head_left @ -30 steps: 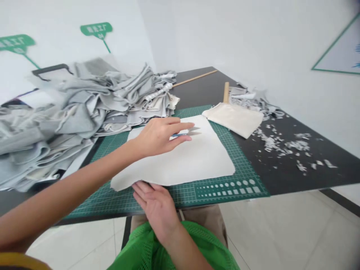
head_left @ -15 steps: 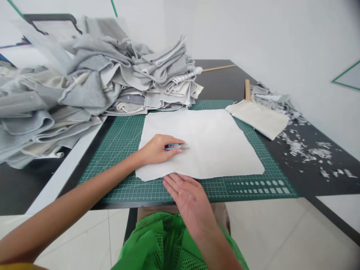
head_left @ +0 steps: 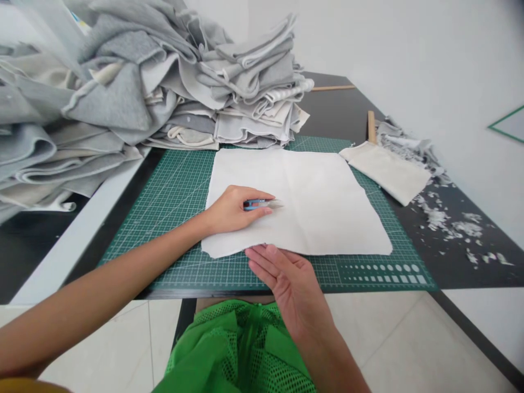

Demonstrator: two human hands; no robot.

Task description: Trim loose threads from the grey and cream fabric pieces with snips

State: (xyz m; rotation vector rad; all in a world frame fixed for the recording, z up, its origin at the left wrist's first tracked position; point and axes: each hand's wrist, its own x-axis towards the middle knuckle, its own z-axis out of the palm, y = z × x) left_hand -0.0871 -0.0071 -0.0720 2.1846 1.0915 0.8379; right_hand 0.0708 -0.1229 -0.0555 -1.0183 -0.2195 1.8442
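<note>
A square of white cloth (head_left: 323, 210) lies flat on a green cutting mat (head_left: 172, 191). My left hand (head_left: 233, 210) rests on the cloth's left part, shut on small blue-handled thread snips (head_left: 258, 204), with their metal blades pointing right. My right hand (head_left: 289, 278) is open, its fingers spread at the cloth's front edge. The palm faces partly upward. I cannot tell whether the fingertips are under the cloth or only touching its edge.
A tall heap of grey and cream fabric pieces (head_left: 184, 93) rises behind and left of the mat. To the right, a folded cream cloth (head_left: 387, 172) overlaps the mat's corner. White scraps (head_left: 444, 224) lie on the black table (head_left: 335, 103), and a wooden stick (head_left: 371, 126) stands near them.
The view has rotated level and tilted down, so the heap sits higher in the picture. My right hand has shifted slightly right along the cloth's edge. My left hand still holds the snips.
</note>
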